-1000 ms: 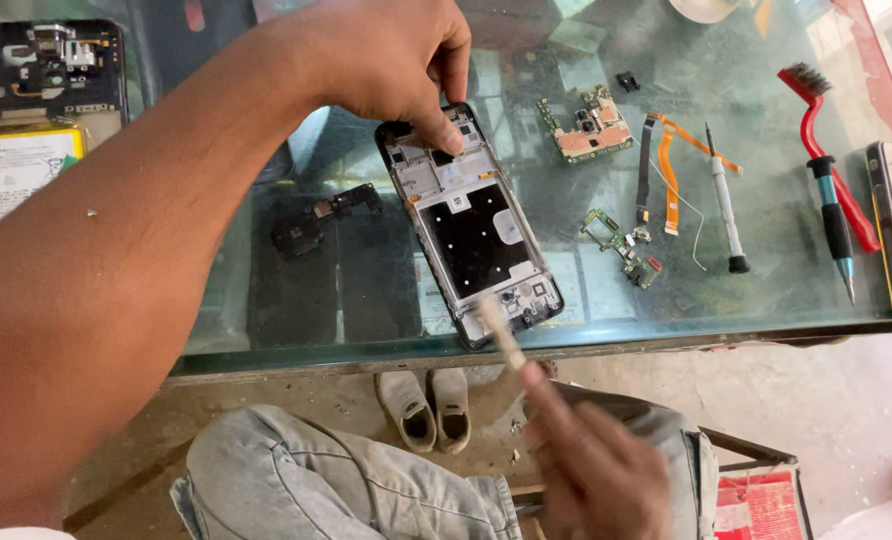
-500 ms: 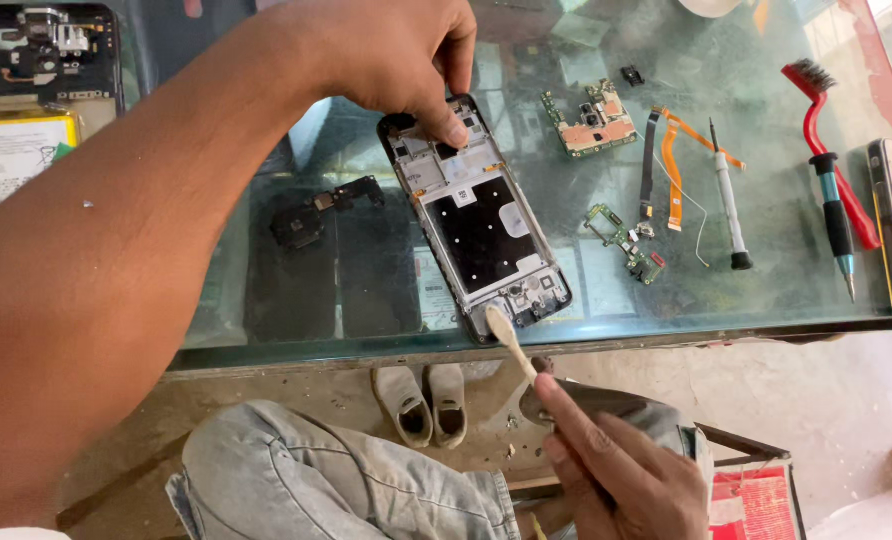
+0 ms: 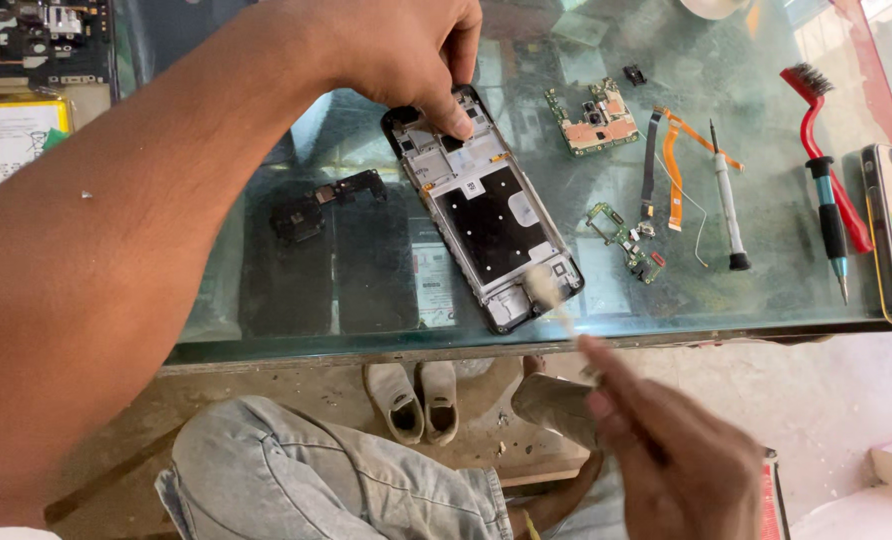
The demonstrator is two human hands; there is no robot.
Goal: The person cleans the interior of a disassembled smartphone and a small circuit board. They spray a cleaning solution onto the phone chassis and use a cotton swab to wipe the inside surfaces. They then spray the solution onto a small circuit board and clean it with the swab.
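Nearest, the right hand [image 3: 666,460] pinches a small brush [image 3: 551,298], its pale, blurred bristles on the lower end of the opened phone frame [image 3: 486,210]. The frame lies stripped on the glass bench [image 3: 366,300]; its circuit board [image 3: 594,120], flex cables [image 3: 671,170] and small board [image 3: 626,240] lie apart beside it, so dismantling looks done and cleaning seems underway. Farther off, the left hand [image 3: 406,50] presses fingertips on the frame's top, steadying it.
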